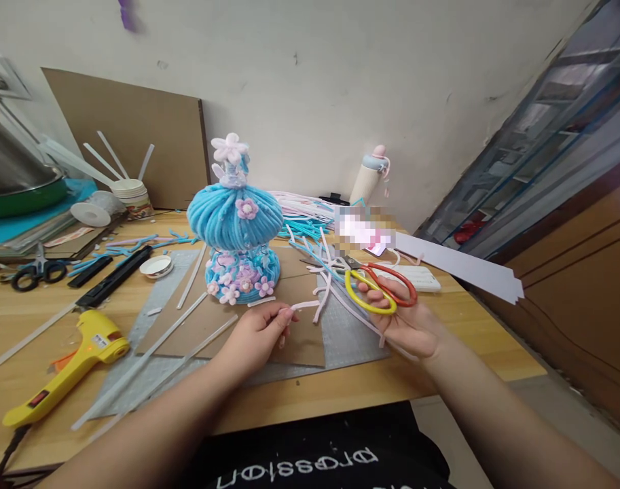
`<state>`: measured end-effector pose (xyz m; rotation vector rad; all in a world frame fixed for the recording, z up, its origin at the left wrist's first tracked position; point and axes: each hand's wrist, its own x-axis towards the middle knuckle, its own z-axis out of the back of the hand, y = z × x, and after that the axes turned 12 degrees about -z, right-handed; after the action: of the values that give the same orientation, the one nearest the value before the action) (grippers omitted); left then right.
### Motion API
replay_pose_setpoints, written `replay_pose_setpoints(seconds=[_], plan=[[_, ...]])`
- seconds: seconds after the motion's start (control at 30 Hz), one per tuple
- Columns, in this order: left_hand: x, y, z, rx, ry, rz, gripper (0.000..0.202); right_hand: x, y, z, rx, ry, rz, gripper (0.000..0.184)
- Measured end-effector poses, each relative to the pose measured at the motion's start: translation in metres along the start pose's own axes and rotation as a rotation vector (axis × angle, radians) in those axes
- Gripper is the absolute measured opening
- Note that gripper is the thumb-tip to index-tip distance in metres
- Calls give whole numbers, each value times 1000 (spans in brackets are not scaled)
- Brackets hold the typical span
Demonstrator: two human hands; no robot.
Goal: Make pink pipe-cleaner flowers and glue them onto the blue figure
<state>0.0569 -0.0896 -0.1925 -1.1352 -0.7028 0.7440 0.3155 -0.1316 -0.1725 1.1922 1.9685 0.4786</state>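
Observation:
Between the fingertips of my left hand (263,333) is a short pale pink pipe cleaner (307,305), its free end reaching to the right. My right hand (404,322) has its fingers through the handles of scissors (382,285), one loop yellow and one red. Their blades point up and left, over a scatter of pink and blue pipe cleaners (326,272). Behind my left hand stands a blue domed pipe-cleaner craft (235,221) with pink flowers on its base, dome and top. It rests on a brown cardboard sheet (289,339) over a grey cutting mat (350,339).
At the left lie a yellow hot glue gun (80,367), glue sticks (141,367), black scissors (39,268) and a utility knife (116,275). A paper cup (134,197) and spool (96,209) stand behind. At the back right are a bottle (368,178) and white strips (457,266).

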Motion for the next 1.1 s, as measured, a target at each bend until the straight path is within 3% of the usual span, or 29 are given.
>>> replay_pose_setpoints(seconds=[0.13, 0.23, 0.3, 0.43, 0.53, 0.63, 0.77, 0.87, 1.1], plan=[[3, 9, -1, -204, -13, -21, 34, -2, -18, -18, 141, 101, -89, 22], [4, 11, -2, -295, -7, 18, 34, 1, -25, -23, 97, 155, -63, 25], [4, 9, -1, -361, 2, 62, 34, 3, -29, -25, -14, 167, -2, 18], [2, 1, -1, -465, 3, 106, 35, -1, -42, -28, -359, 135, 133, 43], [1, -2, -2, -494, -22, 62, 35, -7, -52, -26, -589, 123, 198, 49], [1, -3, -3, -547, -104, 0, 32, -13, -57, -25, -733, 65, 173, 51], [1, -2, -4, -581, -182, -44, 30, -18, -55, -37, -1134, -168, 92, 43], [1, -3, -6, -544, -150, -25, 28, -20, -54, -50, -1376, -226, 19, 39], [-3, -5, -9, -434, 6, -2, 32, -17, -57, -59, -1429, -173, 4, 35]])
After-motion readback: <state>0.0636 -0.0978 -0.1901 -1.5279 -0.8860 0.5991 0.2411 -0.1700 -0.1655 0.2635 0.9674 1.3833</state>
